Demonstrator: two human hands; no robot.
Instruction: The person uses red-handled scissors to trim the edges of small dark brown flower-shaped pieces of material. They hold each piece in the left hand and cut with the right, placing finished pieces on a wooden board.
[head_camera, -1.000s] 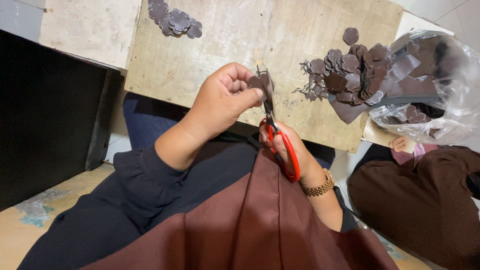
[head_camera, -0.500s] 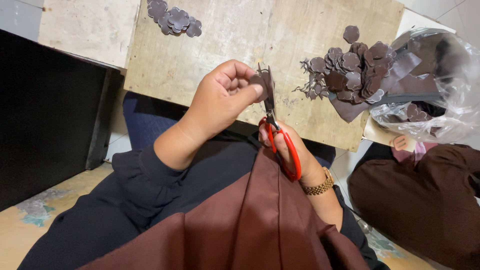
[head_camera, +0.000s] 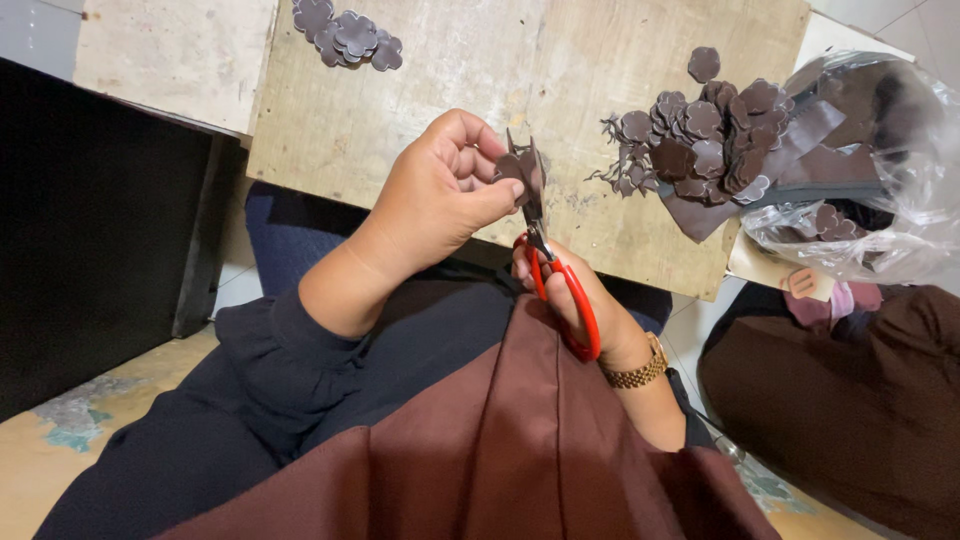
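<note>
My left hand (head_camera: 440, 195) pinches a small brown flower-shaped fabric piece (head_camera: 512, 167) between thumb and fingers, above the front edge of a wooden board (head_camera: 430, 80). My right hand (head_camera: 575, 300), with a gold watch at the wrist, grips red-handled scissors (head_camera: 555, 275). The scissor blades point up and straddle the fabric piece. Both hands hover over my lap, which is covered by brown cloth (head_camera: 520, 450).
A heap of cut brown flower pieces (head_camera: 700, 140) lies on the board's right side, a smaller pile (head_camera: 345, 35) at its far left. A clear plastic bag (head_camera: 880, 190) with brown fabric sits at the right. Another person in brown (head_camera: 850, 400) sits at lower right. A dark panel (head_camera: 90, 230) stands left.
The hands have stayed in nearly the same place. The fabric piece has turned slightly in my left fingers against the scissor blades.
</note>
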